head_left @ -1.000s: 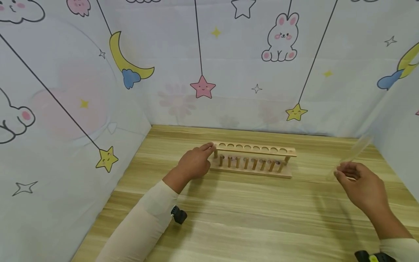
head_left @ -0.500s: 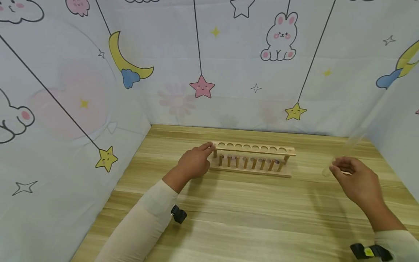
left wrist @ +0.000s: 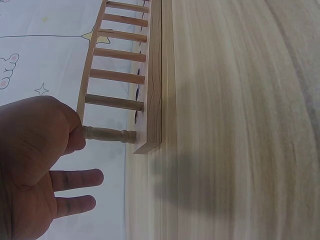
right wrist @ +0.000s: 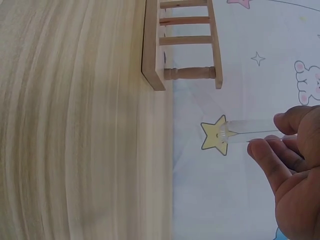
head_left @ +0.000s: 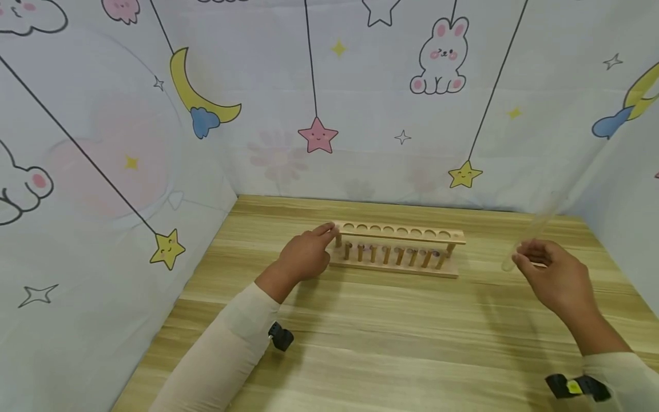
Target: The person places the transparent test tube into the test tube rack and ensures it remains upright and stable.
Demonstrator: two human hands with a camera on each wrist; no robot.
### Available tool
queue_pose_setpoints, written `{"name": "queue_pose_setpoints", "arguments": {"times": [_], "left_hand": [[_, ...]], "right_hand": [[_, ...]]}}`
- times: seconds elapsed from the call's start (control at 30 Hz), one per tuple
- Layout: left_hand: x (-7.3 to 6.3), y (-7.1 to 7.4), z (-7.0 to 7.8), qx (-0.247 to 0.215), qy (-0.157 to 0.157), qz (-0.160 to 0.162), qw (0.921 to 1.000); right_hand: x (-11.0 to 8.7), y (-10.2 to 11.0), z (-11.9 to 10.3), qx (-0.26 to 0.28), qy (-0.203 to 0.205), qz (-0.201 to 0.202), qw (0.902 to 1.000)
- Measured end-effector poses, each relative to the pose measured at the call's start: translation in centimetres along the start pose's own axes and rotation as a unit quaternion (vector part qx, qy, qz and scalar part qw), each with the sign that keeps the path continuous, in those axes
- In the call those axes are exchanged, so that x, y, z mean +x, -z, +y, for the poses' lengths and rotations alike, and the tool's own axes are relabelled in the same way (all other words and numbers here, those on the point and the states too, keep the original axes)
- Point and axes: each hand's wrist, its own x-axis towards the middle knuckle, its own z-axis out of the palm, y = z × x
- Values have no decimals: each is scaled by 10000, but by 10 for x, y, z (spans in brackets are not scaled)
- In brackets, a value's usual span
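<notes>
A wooden test tube rack (head_left: 399, 256) stands on the table, its top board pierced by a row of round holes and a row of short pegs below. My left hand (head_left: 304, 257) pinches the left end of that top board. In the left wrist view, two fingers (left wrist: 77, 179) stick out free of the rack. To the right of the rack and apart from it, my right hand (head_left: 558, 280) pinches a clear test tube (head_left: 538, 225) above the table. The tube leans, its rounded end low and to the left. In the right wrist view, thumb and fingertips hold the tube (right wrist: 245, 131).
The wood-grain table (head_left: 370, 337) runs back to a white printed cloth (head_left: 370, 166), which also hangs along both sides. A small black camera sits on the left wrist (head_left: 280, 336) and another device on the right wrist (head_left: 576, 387).
My right hand has shifted left and slightly up with the test tube, nearer to the rack. The left hand and the rack have stayed in place.
</notes>
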Motion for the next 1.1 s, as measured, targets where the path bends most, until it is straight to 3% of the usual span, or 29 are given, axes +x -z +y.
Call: {"name": "queue_pose_setpoints", "arguments": {"times": [0.67, 1.1], "left_hand": [[-1, -1, 0, -101, 34, -23, 9999], [0, -1, -1, -119, -26, 36, 9999]], "right_hand": [[9, -4, -13, 139, 155, 89, 9997], [17, -3, -22, 204, 42, 77, 9998]]}}
